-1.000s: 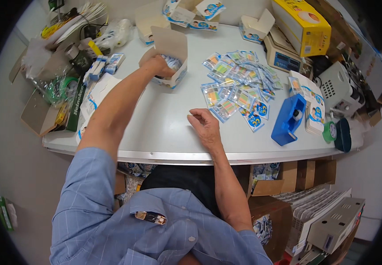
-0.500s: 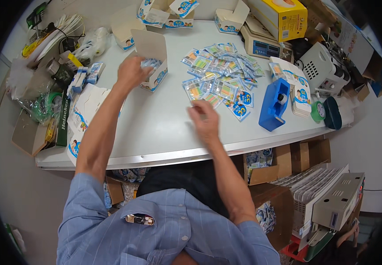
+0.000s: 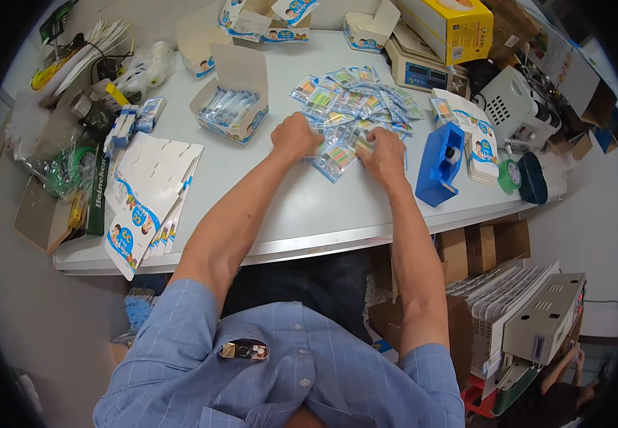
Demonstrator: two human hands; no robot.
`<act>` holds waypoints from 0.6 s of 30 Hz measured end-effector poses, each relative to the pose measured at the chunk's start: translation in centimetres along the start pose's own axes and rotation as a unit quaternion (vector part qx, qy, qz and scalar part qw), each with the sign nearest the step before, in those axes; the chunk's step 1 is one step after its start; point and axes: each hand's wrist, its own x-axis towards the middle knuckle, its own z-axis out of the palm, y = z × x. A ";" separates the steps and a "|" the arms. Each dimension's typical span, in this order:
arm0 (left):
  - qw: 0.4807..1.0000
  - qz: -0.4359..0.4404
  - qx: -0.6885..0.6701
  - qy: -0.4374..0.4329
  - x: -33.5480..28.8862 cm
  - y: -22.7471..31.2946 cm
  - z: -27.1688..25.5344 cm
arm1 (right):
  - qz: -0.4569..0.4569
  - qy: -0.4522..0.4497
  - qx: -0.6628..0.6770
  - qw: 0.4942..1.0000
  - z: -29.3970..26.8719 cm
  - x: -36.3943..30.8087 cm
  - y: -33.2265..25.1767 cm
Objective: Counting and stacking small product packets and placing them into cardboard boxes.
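A loose pile of small, clear-fronted packets (image 3: 355, 93) with blue edges and coloured contents lies in the middle of the table. My left hand (image 3: 295, 137) is closed at the pile's near left edge, its fingertips on a packet. At the near right edge, my right hand (image 3: 385, 154) bends its fingers around another packet, partly hiding it. Between the hands, a packet (image 3: 337, 158) lies flat. Left of the pile stands a white and blue carton (image 3: 246, 123) with its lid raised and several packets standing in it; neither hand touches it.
Right of the pile stand a blue tape dispenser (image 3: 437, 167) and a weighing scale (image 3: 423, 73). Flat carton blanks (image 3: 153, 178) lie at the left. More open cartons (image 3: 366, 30) line the back. A cluttered box (image 3: 45, 207) sits at the left edge.
My left hand has left the carton and moved right to the pile. My right hand has moved right and away from me, onto the packets.
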 end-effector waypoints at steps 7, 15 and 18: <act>0.969 0.059 -0.223 0.092 0.6 -2.5 1.0 | 0.030 0.114 0.263 0.958 -3.9 -1.4 2.0; 0.993 0.109 0.001 0.042 -4.3 2.1 2.5 | 0.114 -0.029 -0.061 0.991 -2.4 -4.0 2.3; 0.995 0.099 -0.026 -0.005 -4.2 2.1 1.6 | 0.135 -0.037 -0.080 0.987 -3.0 -3.5 2.1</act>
